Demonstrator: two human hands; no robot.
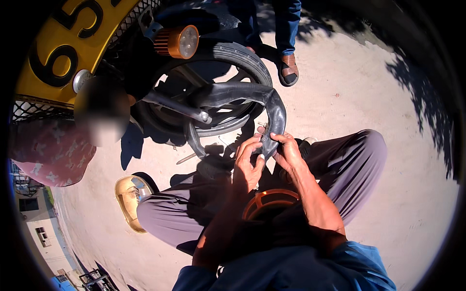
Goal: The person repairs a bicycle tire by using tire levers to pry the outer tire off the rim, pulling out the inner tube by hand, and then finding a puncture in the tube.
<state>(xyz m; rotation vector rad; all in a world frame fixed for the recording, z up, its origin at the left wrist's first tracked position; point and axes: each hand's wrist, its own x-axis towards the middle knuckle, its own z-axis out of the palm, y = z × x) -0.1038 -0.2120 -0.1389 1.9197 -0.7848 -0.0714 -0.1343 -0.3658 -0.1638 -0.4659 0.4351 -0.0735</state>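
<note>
A black inner tube point(275, 109) hangs in a loose loop out of a motorcycle wheel point(264, 72), its lower end between my two hands. My left hand point(248, 162) has its fingers on the tube's near side, thumb pressed toward it. Against the other side, my right hand point(290, 153) pinches the tube between thumb and curled fingers. Small details on the rubber under the fingertips are hidden. Both hands are just above my lap, close in front of the wheel.
A metal rod point(186, 158) lies on the concrete, with a gold basin point(127, 203) by my left knee. A person in pink point(53, 150) is at the left; another in jeans point(288, 29) stands beyond the wheel. An orange lamp point(177, 41) and yellow panel point(63, 48) overhang it.
</note>
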